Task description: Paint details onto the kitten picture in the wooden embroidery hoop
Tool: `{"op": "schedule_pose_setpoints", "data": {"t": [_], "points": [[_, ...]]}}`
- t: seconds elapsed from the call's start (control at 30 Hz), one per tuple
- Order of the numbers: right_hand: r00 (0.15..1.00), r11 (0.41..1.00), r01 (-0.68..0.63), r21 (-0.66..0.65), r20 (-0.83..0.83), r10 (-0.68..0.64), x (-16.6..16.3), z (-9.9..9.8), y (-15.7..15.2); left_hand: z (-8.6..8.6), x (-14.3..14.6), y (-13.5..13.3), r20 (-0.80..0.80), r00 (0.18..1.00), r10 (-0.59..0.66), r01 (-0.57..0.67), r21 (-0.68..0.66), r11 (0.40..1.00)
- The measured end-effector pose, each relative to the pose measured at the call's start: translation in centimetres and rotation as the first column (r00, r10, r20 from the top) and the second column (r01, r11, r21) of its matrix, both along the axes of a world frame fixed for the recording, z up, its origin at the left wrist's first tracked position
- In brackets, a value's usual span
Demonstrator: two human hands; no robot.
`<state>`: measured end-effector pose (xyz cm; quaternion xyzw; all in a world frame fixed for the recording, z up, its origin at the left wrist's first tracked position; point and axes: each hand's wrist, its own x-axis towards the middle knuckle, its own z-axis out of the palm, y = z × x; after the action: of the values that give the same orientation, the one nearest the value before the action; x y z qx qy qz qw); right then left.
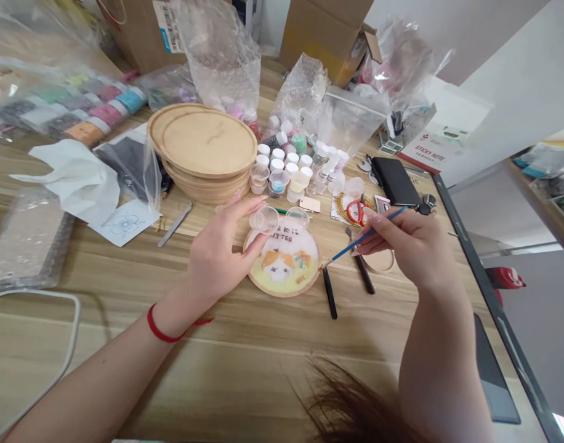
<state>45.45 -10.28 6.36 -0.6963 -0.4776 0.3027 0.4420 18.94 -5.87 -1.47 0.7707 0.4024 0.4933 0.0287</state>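
Note:
A round wooden plaque (284, 263) painted with a cat face and yellow ground lies on the wooden table (245, 363). My left hand (220, 249) rests on the plaque's left edge, fingers curled, tips beside a small clear plastic cup (266, 218). A second clear cup (297, 216) sits just to the right. My right hand (409, 243) pinches a thin blue-handled paintbrush (362, 237); its tip touches the plaque's right rim.
A stack of round wooden plaques (208, 147) sits behind, with small paint pots (282, 166), plastic bags, cardboard boxes, red-handled scissors (354, 211), a black case (395, 180), black tools (329, 294) and a tissue (76, 172). The table edge runs along the right.

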Motion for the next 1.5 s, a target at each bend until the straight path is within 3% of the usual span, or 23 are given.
{"op": "schedule_pose_setpoints", "data": {"t": [0.53, 1.03, 1.17, 1.37, 1.5], "points": [[0.998, 0.995, -0.055, -0.082, 0.032, 0.057, -0.1, -0.3, 0.1, 0.1, -0.1, 0.0, -0.001, 1.0, -0.018, 0.018, -0.004, 1.0], [0.996, 0.996, -0.088, -0.034, -0.012, 0.088, -0.1, -0.3, 0.0, 0.0, -0.2, 0.0, -0.013, 1.0, -0.017, 0.017, -0.033, 0.999], [0.998, 0.993, -0.066, -0.1, -0.003, 0.066, -0.4, -0.1, 0.0, 0.0, -0.1, 0.1, -0.001, 1.0, -0.02, 0.02, -0.016, 1.0], [1.0, 0.999, 0.028, -0.028, 0.01, -0.028, -0.4, 1.1, -0.1, 0.1, -0.2, 0.0, -0.007, 1.0, -0.023, 0.023, -0.021, 1.0], [1.0, 1.0, 0.001, -0.02, 0.001, -0.001, -0.2, 0.7, -0.2, 0.0, -0.2, 0.1, -0.009, 1.0, -0.026, 0.025, -0.027, 0.999]]}}
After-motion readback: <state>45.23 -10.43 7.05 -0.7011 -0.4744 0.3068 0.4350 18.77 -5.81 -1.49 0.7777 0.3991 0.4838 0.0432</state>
